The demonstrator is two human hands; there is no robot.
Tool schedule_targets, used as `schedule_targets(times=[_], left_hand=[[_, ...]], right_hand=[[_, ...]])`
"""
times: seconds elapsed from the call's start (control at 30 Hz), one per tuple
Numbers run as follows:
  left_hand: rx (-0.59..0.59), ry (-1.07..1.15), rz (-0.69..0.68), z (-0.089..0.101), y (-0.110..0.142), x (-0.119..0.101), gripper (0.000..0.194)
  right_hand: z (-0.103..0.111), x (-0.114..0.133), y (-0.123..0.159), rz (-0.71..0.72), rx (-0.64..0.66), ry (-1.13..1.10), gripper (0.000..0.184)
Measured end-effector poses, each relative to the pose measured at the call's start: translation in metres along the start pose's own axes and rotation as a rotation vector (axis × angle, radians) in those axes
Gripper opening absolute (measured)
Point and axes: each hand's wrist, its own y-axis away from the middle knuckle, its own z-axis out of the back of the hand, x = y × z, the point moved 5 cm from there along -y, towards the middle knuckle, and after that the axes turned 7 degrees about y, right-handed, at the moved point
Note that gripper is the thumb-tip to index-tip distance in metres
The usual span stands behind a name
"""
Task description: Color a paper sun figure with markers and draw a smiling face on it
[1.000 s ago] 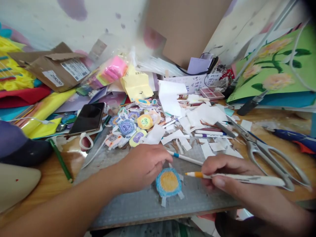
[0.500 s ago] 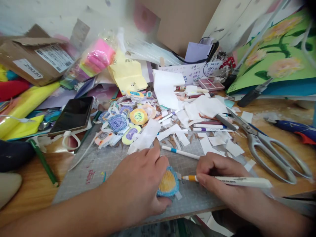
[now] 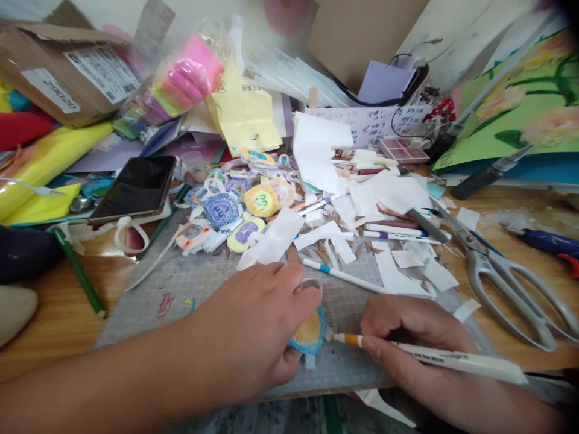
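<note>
Near the mat's front edge (image 3: 271,393), hands grasp the blue-rimmed cutout (image 3: 309,330) and orange marker (image 3: 434,357), bare mat leftward.

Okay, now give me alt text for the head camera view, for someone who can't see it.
A right hand holds an orange-tipped marker beside a blue-rimmed paper piece under the left hand. Behind lie coloured cutouts, white scraps and large scissors.
</note>
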Motion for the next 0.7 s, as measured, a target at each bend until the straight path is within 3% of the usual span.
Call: schedule_targets(times=[0.27,0.7], left_hand=[[0.025,0.012,-0.011,0.002,-0.002,0.001,0.030],[0.000,0.018,-0.020,0.000,0.001,0.001,0.032]], right_hand=[[-0.003,0.008,-0.003,0.106,-0.039,0.093,0.022],[-0.003,-0.003,0.004,0.037,0.012,0.106,0.023]])
